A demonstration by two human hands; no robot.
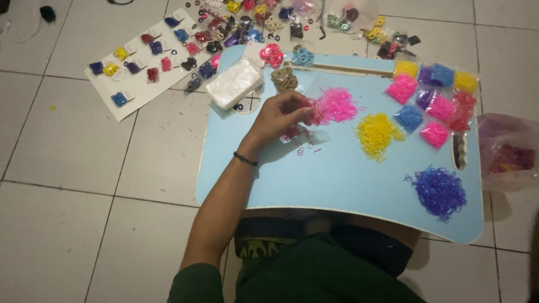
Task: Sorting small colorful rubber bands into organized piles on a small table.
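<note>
Pink loose bands (336,105) lie heaped on my blue lap tray (337,179), and my left hand (281,116) pinches a few at the heap's near edge; my right hand is out of sight. Small clear packets (429,98) of pink, blue, purple, yellow and red bands crowd the tray's far right corner. A white card (140,70) of coloured clips lies on the floor tiles, far left.

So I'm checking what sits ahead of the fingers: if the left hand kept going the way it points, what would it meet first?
The left hand points right across the light blue lap table. Its fingertips already sit at the edge of the pink rubber band pile, so that comes first; the yellow pile lies farther on, slightly lower.
</note>
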